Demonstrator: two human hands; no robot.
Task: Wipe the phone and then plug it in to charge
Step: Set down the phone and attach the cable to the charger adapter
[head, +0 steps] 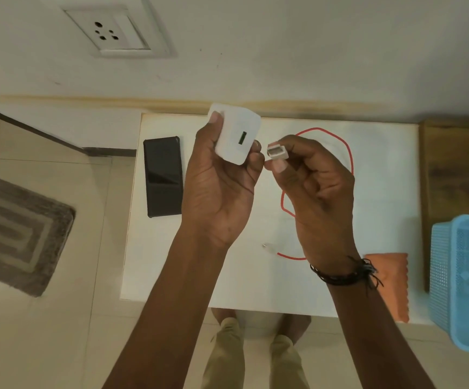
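Note:
A black phone (pixel 163 176) lies flat near the left edge of the white table (pixel 382 192). Above the table my left hand (pixel 219 189) holds a white charger adapter (pixel 237 136), its USB port facing me. My right hand (pixel 317 189) pinches the white USB plug (pixel 276 151) of a red cable (pixel 347 153), a short gap to the right of the adapter's port. The cable loops over the table behind my right hand. Its small free end (pixel 268 247) rests on the table between my wrists. An orange cloth (pixel 393 284) lies at the table's right front.
A white wall socket (pixel 118 30) sits on the wall above and left of the table. A blue plastic basket (pixel 466 279) stands at the right, beside a wooden surface (pixel 458 169). A grey mat (pixel 11 228) lies on the tiled floor at the left.

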